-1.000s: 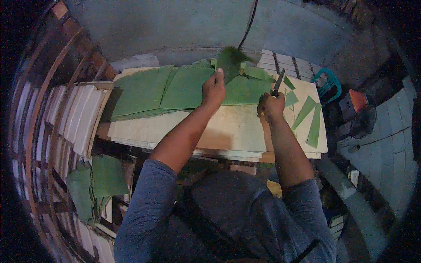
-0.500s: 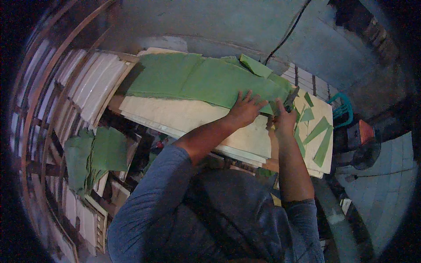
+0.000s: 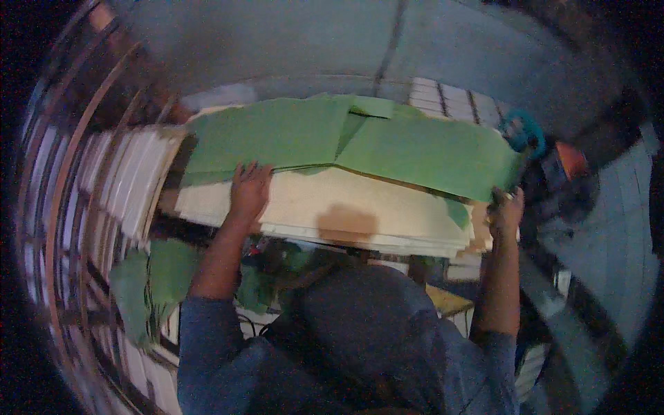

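Observation:
A long green sheet [image 3: 429, 149] lies over a stack of pale boards [image 3: 325, 197], with a fold or overlap and a small loose flap near its middle. My left hand [image 3: 250, 194] rests on the sheet's near edge, left of the middle, fingers stretched over it and slightly apart. At the sheet's near right corner is my right hand [image 3: 509, 211], its fingers bent round a dark hand tool [image 3: 496, 199]. Motion blur hides the tool's exact kind and whether those fingers also pinch the sheet.
More green sheets [image 3: 169, 273] hang in a bundle at the lower left. Pale panels [image 3: 142, 183] stand beside a slatted frame on the left. Beyond the boards' right end are a teal plastic chair [image 3: 522, 131] and an orange object [image 3: 571, 160]. A grey wall [image 3: 297, 41] rises behind.
My hands have moved far apart, the left one leftward, the right one to the right end. Green sheet now covers the right end, where loose green scraps showed before. The view has turned.

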